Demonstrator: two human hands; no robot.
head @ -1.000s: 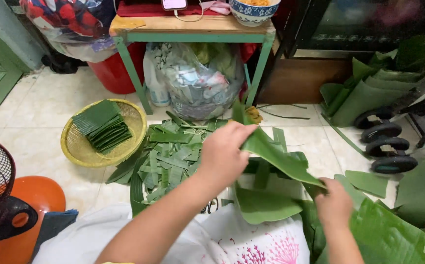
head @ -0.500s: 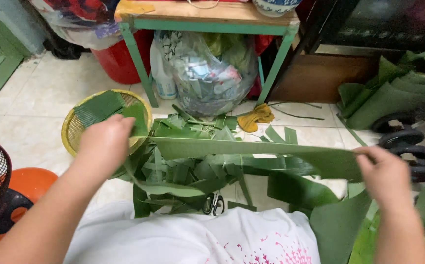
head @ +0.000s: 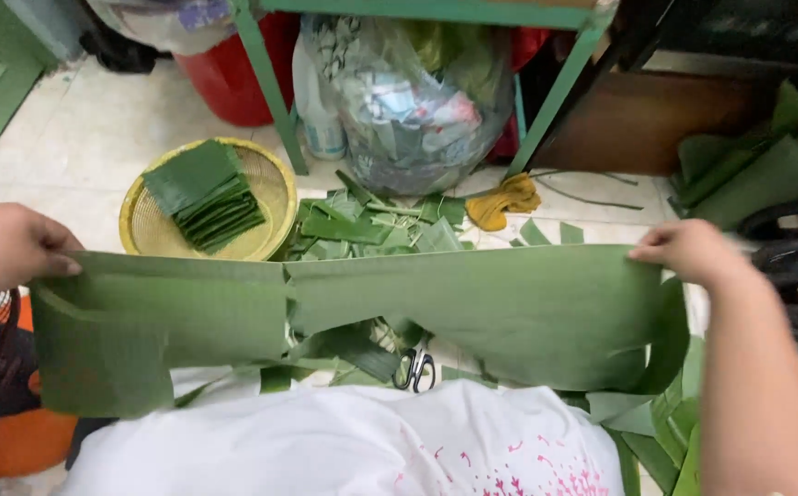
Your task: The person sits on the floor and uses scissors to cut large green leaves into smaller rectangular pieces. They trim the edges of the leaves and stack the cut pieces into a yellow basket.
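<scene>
Pale floor tiles (head: 86, 156) lie under a green-legged table (head: 266, 87) at twelve o'clock. Across the middle stretches a long banana leaf (head: 509, 308), broad, matte green, split near its centre with a torn lower edge. The left hand (head: 4, 248) pinches its nine o'clock end with closed fingers; the right hand (head: 688, 250) grips the three o'clock end likewise. Behind the leaf, at eleven o'clock, a yellow basket (head: 275, 193) holds stacked cut leaf pieces (head: 204, 195). Leaf scraps (head: 371, 225) litter the floor at twelve, beside a yellow cloth (head: 504, 202). Scissors (head: 415, 367) lie at six, partly hidden by the leaf.
</scene>
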